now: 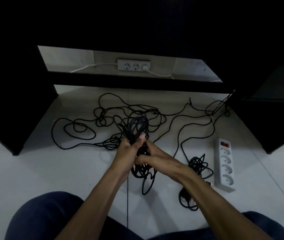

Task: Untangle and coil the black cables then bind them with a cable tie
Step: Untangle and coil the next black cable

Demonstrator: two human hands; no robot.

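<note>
From the head camera, I see 2 hands meet above the tiled floor [51, 170]: the left hand [129, 149] grips a coiled bundle of black cables [136, 123], the right hand [152, 155] pinches its lower loops. Loose cable [78, 130] sprawls beyond; a white power strip [225, 163] lies right.

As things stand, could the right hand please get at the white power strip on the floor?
Probably not yet: the right hand grips the cable bundle together with the left hand. The power strip lies unobstructed beside it.
</note>
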